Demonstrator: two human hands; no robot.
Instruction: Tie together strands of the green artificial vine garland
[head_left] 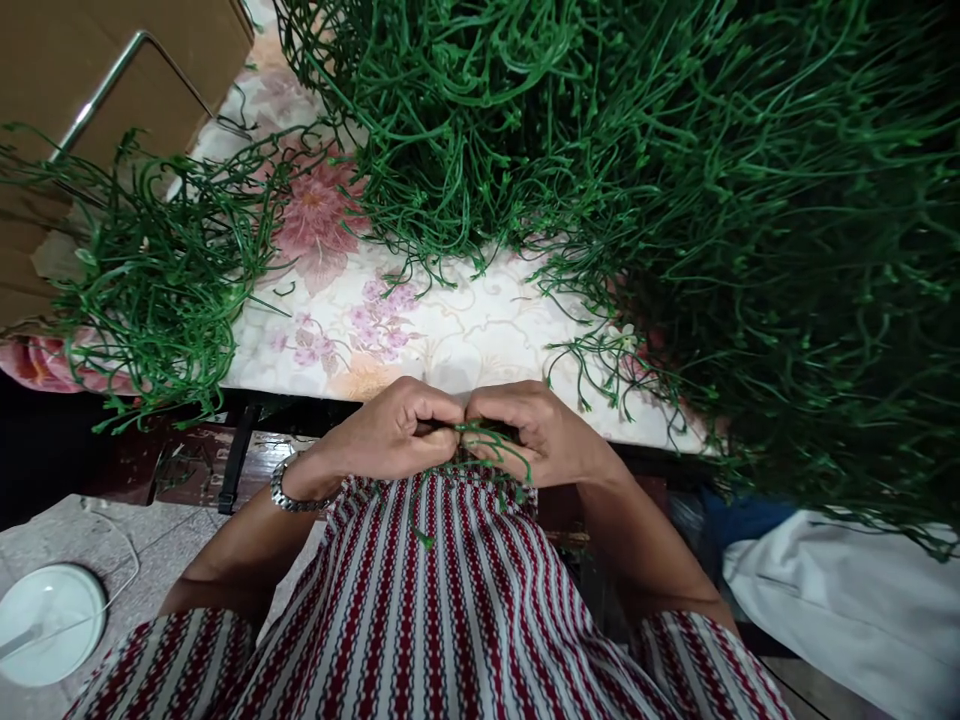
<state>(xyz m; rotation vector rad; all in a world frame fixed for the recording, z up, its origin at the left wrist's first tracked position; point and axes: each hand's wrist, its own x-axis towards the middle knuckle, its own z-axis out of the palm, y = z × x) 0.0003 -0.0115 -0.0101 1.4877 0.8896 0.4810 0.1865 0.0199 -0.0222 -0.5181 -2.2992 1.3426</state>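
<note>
Striped woven garment (435, 620), red, white and dark, fills the foreground, gathered into folds at the waist. Above it, my left hand (405, 430) and right hand (536, 430) meet knuckle to knuckle, fingers curled and thumbs pinched shut on a few green strands (495, 443). Exactly how the two hands share the hold I cannot tell; the fingertips hide it.

Position: just at the near edge of the flower-printed cover (465, 330); contact with that edge not determinable. Room: printed surface shows ahead of the knuckles, bounded at far side and right by a large green heap (600, 150), at left by a smaller heap (165, 280). Both spill past the near edge. A few loose strands lie right of centre, near my right hand.

Materials: cover smooth, pale, with pink and lilac blossoms; cardboard (150, 70) flat and brown at far left, a bent metal rod (105, 90) against it; linked metal bracelet (289, 490) on my left wrist.

Held sample: thin, smooth, curved, draping over the right fingers, one end hanging before the garment. Heaped strands: similar green, tangled, many tips forked.
</note>
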